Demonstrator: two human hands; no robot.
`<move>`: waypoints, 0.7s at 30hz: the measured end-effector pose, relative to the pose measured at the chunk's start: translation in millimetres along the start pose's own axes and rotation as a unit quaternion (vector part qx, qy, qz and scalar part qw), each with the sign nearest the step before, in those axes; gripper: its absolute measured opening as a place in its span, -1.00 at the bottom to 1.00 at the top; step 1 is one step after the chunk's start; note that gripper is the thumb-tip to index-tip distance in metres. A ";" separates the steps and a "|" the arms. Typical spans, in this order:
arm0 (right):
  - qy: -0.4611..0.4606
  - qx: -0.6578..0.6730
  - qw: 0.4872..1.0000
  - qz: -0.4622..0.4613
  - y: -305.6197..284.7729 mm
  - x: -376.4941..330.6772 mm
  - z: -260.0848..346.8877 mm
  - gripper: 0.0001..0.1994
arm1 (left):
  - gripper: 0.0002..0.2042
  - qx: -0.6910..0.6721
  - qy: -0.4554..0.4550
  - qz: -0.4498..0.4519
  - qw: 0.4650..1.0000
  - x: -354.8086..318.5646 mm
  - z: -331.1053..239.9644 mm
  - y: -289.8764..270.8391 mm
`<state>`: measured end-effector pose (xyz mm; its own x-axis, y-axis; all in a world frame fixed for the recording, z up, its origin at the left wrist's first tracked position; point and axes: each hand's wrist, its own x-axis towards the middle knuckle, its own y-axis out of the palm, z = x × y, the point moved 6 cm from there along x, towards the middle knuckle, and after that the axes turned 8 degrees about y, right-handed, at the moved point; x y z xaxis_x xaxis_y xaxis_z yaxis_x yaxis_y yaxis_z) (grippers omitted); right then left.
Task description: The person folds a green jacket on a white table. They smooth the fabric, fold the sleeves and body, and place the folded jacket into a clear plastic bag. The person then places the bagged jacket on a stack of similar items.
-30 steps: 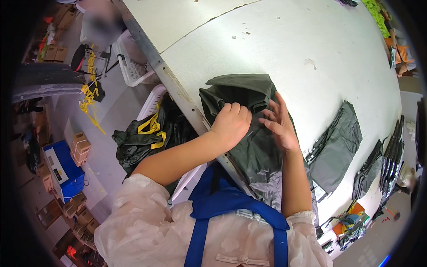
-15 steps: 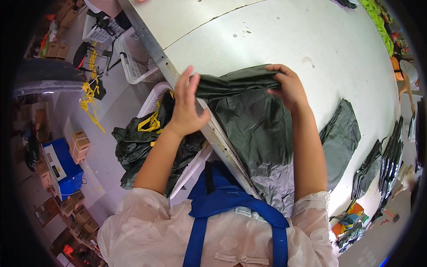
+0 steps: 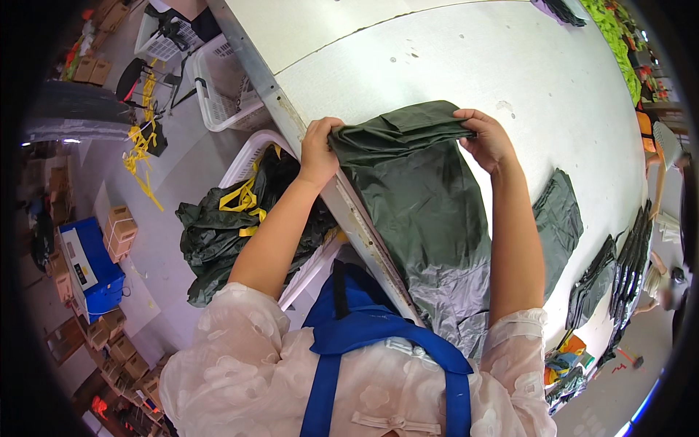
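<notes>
A dark green sheet of thin, shiny fabric lies along the table's near edge, its far end gathered into folds. My left hand is closed on the left corner of the folded end, right over the metal table edge. At the opposite corner my right hand pinches the folds between thumb and fingers. The folded band is stretched between both hands, slightly raised at the right. Toward my body the fabric turns silvery grey and wrinkled. Its exact kind of article cannot be made out.
A white basket heaped with dark green fabric and yellow straps stands left of the metal-edged table. Another white basket sits beyond. Folded green pieces lie to the right. A blue box and cartons are on the floor.
My left hand, open with raised fingers before, has come down and closed on the fabric's left corner. My right hand has shifted slightly right, still pinching the folds.
</notes>
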<state>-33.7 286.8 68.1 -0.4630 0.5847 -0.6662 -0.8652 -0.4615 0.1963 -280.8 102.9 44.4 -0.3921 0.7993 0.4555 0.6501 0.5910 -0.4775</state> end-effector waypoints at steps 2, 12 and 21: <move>0.002 -0.008 1.000 -0.017 -2.7 5.5 -12.4 -0.80 | -0.61 0.018 0.030 -0.007 0.999 -3.0 -5.7 -1.9; -0.029 -0.025 0.996 -0.082 -13.1 5.5 -56.8 -0.75 | -0.48 0.190 0.271 0.244 0.912 -41.5 -34.6 7.5; -0.169 -0.188 0.936 -0.246 -3.3 32.8 -54.1 -0.71 | -0.49 0.157 0.269 0.347 0.884 -26.3 -23.2 23.4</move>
<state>-35.6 271.4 6.6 -0.1164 0.9361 -0.3319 -0.8903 -0.2464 -0.3828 -240.2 93.2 38.7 0.4527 0.8635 0.2221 0.3661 0.0471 -0.9294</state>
